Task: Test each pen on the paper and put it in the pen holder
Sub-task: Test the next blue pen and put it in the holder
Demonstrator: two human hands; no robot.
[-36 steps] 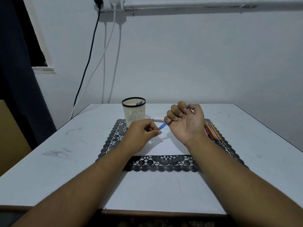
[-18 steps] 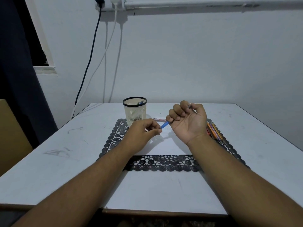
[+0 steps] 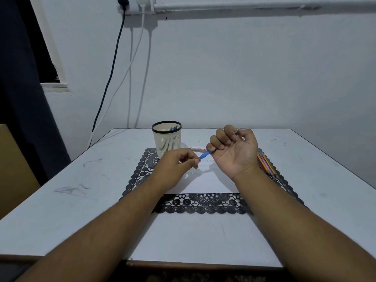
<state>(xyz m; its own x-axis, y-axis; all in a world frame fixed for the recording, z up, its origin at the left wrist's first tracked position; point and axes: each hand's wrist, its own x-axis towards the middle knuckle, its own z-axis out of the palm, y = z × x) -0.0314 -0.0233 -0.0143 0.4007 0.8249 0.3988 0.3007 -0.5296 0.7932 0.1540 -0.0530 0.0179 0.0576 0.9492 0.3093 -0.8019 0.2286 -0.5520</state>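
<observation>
My right hand (image 3: 234, 151), palm up above the white paper (image 3: 205, 181), grips a blue pen (image 3: 205, 154) with curled fingers; most of the pen is hidden in the fist. My left hand (image 3: 177, 163) pinches the blue end of that pen between thumb and fingers. The cream pen holder (image 3: 167, 140) with a black rim stands behind my left hand and has a few pens inside. Another pen (image 3: 198, 148) lies on the paper behind my hands.
A black lace mat (image 3: 201, 204) lies under the paper on the white table (image 3: 71, 192). Several coloured pens (image 3: 266, 163) lie on the mat right of my right wrist. Cables hang down the wall behind the table.
Both hands have stayed almost in place. My left fingers have closed in slightly on the blue end of the pen.
</observation>
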